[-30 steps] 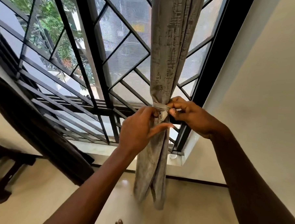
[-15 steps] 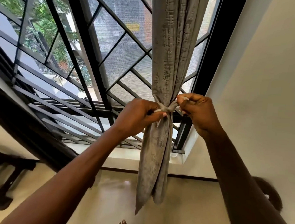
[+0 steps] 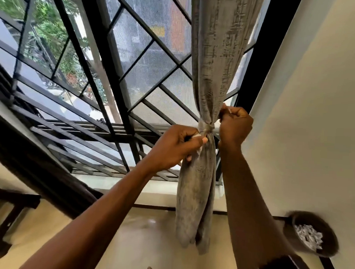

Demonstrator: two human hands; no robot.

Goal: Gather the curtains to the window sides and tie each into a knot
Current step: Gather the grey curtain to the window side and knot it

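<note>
Plainly, the left hand [image 3: 175,147] is curled into a fist, its thumb and forefinger pinching one pale end of the narrow fabric band [image 3: 206,127] just left of where it binds; the right hand [image 3: 234,129] is likewise clenched, gripping the band's other end just to the right; the two hands touch the long grey textured fabric curtain [image 3: 211,54], one on each side of it at nearly the same height; the band circles the curtain and cinches it to a narrow waist, with the cloth hanging in a gathered column above and a loose bundle of folds below; the curtain hangs at the right side of the window, close beside the black window frame [image 3: 265,56]; behind it a black metal grille of crossing bars [image 3: 106,56] runs over a mesh screen, with green foliage outside at the upper left; a cream painted wall [image 3: 315,120] fills the right; at the lower right is a dark round bowl [image 3: 315,218] holding small white pieces; a glossy pale floor [image 3: 143,234] lies below; dark wooden furniture [image 3: 4,218] stands at the lower left.
</note>
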